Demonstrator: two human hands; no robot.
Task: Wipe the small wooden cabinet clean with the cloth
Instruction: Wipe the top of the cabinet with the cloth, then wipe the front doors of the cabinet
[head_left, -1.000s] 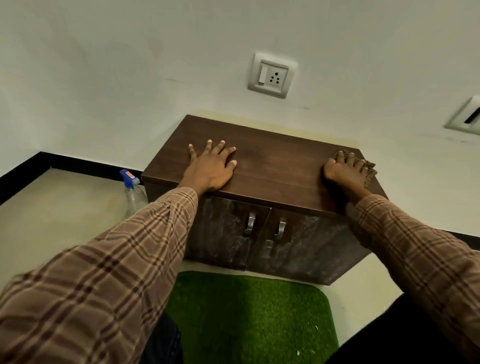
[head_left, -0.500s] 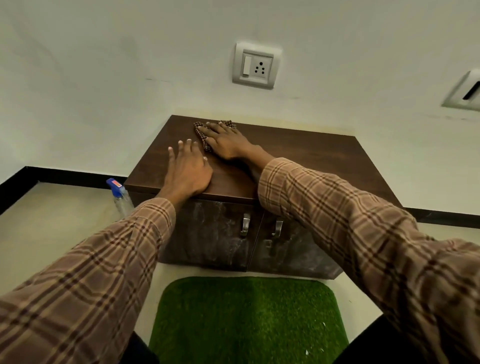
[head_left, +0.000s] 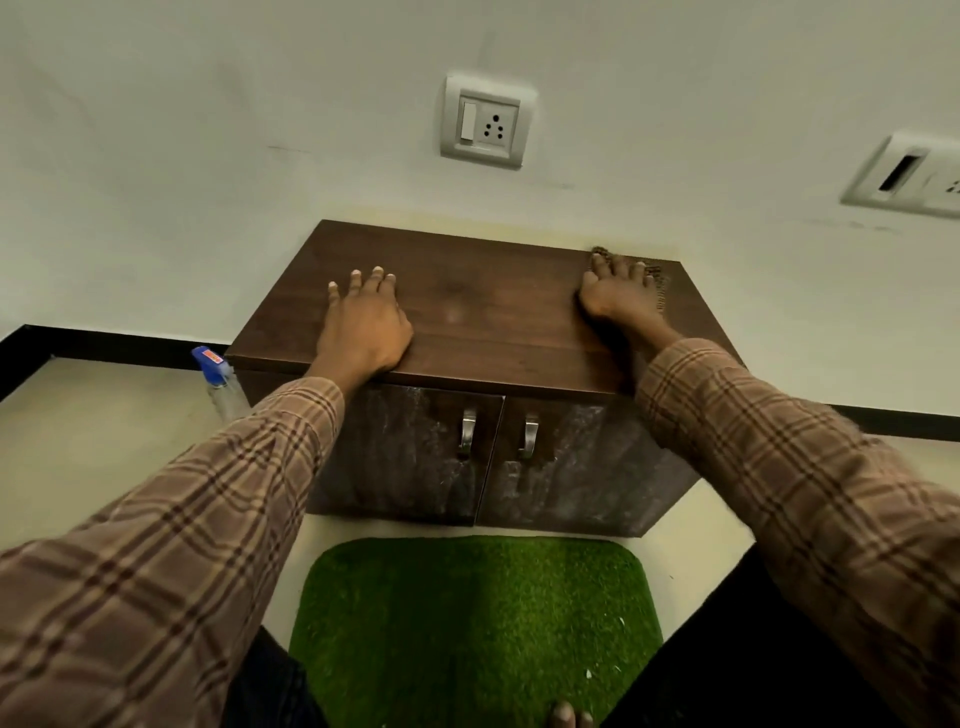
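Right hand (head_left: 615, 296) flat, fingers straight, pressing the checked cloth (head_left: 655, 280) onto the cabinet top (head_left: 483, 312) at its far right corner by the wall. Left hand (head_left: 363, 322) flat on the top's left side — fingers extended, gripping nothing. Spray bottle (head_left: 218, 379) stands on the floor just left of the cabinet.

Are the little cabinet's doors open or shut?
Shut. Both doors of the cabinet sit flush, their edges meeting between the two handles.

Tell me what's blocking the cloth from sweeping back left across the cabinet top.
The left hand rests flat on the cabinet top's left half, in the cloth's path. The right hand presses the cloth at the back right corner; the bare wood between the hands holds nothing visible.
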